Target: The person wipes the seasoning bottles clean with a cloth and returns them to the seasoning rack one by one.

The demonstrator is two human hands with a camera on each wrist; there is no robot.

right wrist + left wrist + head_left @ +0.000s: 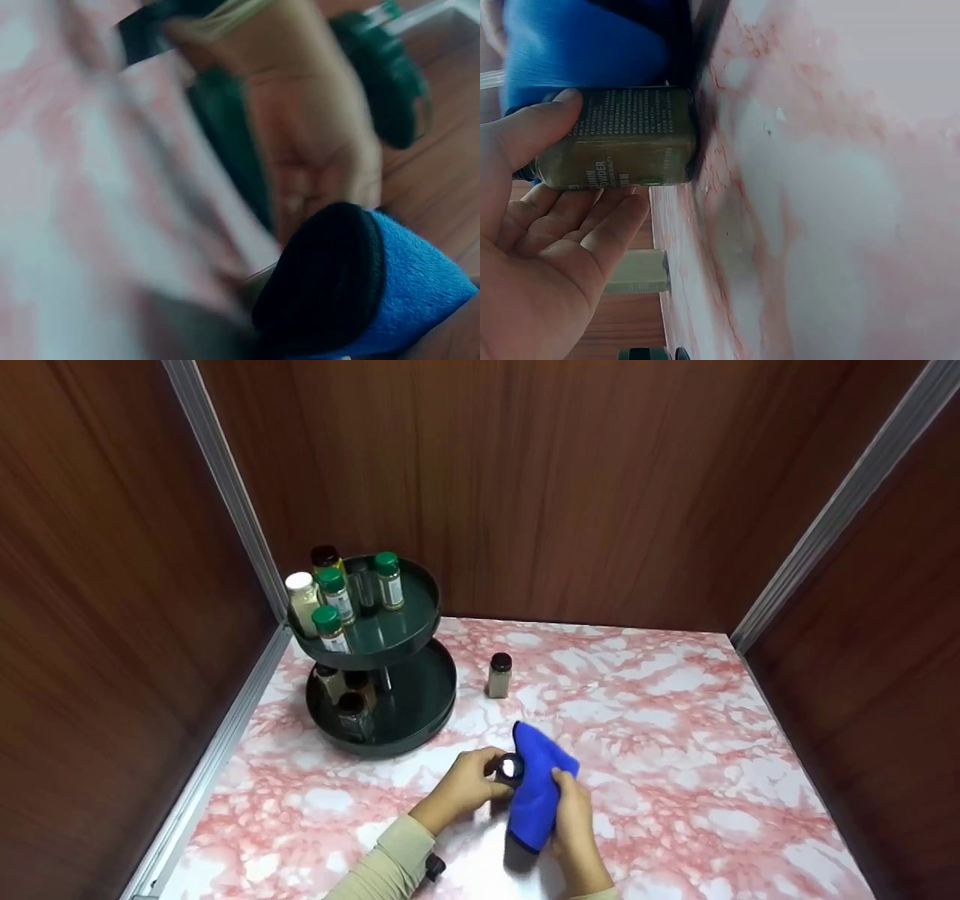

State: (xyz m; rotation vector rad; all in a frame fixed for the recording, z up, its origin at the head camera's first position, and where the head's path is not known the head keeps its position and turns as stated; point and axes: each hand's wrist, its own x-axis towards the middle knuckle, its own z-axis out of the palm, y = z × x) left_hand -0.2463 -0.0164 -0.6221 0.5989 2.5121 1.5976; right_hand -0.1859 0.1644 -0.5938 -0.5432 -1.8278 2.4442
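Observation:
My left hand (466,781) grips a spice jar (622,146) between thumb and fingers. The jar has a black cap (511,766) and a label with small print ending in "POWDER". Its base is at or just above the table; I cannot tell whether it touches. A blue cloth (541,784) with black edging lies against the jar's right side, and my right hand (574,810) holds it, thumb on top. In the right wrist view the folded cloth (420,277) covers much of the jar, and the left hand (315,142) appears behind it.
At the left stands a dark green two-tier turntable rack (420,641). Several jars with green, white and dark caps are on its upper tier, others on the lower tier (420,697). Another dark-capped jar (499,679) stands alone on the pink marbled table (660,720). Wood-grain walls (525,495) enclose the table.

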